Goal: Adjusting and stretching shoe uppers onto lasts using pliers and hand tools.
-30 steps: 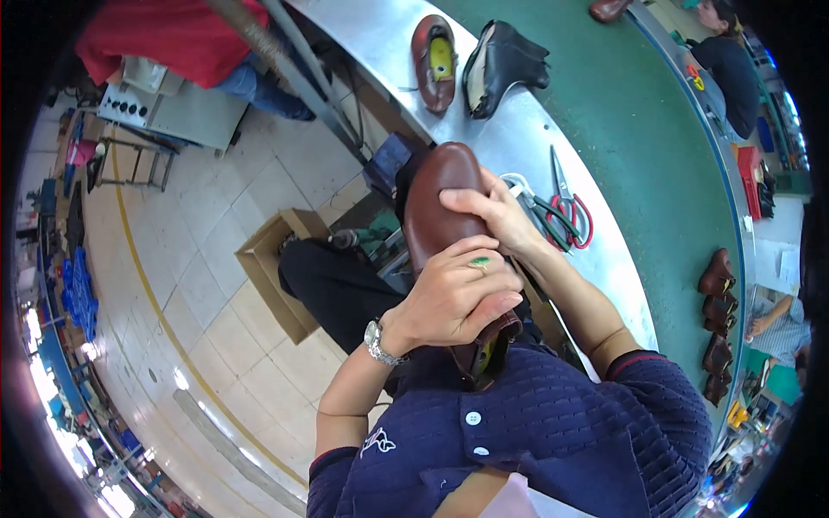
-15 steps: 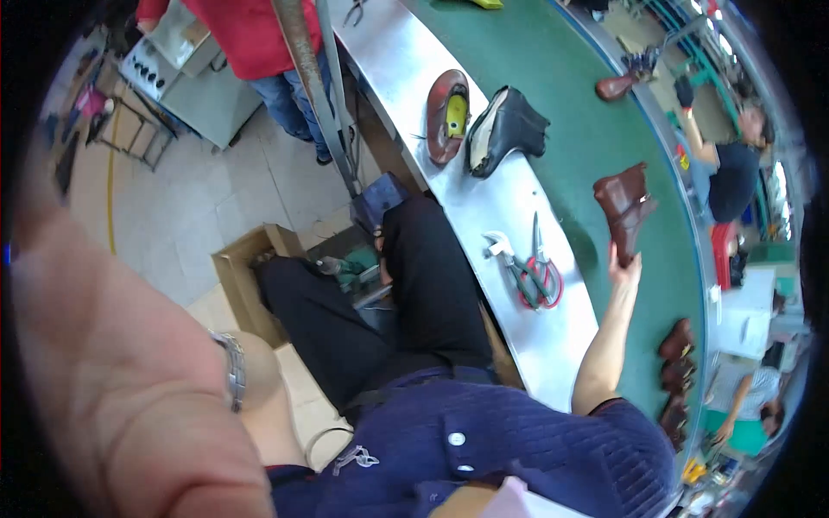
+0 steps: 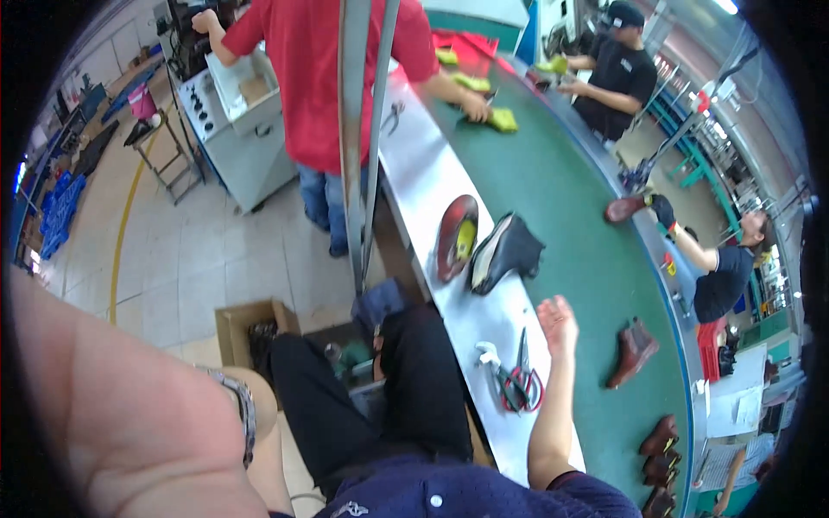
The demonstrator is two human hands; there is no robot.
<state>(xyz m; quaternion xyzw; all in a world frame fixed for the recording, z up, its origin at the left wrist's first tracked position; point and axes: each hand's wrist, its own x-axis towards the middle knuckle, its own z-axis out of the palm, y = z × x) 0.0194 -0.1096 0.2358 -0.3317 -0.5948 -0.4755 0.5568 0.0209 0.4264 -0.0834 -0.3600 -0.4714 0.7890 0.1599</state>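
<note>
My right hand (image 3: 558, 326) is over the near edge of the green belt, fingers stretched out and nothing in it. Beyond it, to the right, a brown leather boot (image 3: 633, 354) stands apart on the belt. Very large at the left rim, my left hand (image 3: 155, 414) fills the lower corner close to the camera; its fingers are out of sight. Left of my right forearm, scissors with red handles (image 3: 524, 384) and a pair of pincers (image 3: 492, 358) lie on the metal bench (image 3: 423, 168). Farther along are a brown shoe with a yellow-green last (image 3: 458, 237) and a black boot (image 3: 508, 252).
Several brown shoes (image 3: 661, 462) line the belt (image 3: 561, 207) at the lower right. A person in red (image 3: 319, 82) works at the far left, behind a metal post (image 3: 352, 129). Across the belt, one co-worker's gloved hand (image 3: 663, 211) holds a brown shoe. A cardboard box (image 3: 233, 332) sits by my knees.
My right hand has let go of the brown boot, now on the belt, and has drawn back toward the bench. The view has tilted upward, showing more of the co-workers.
</note>
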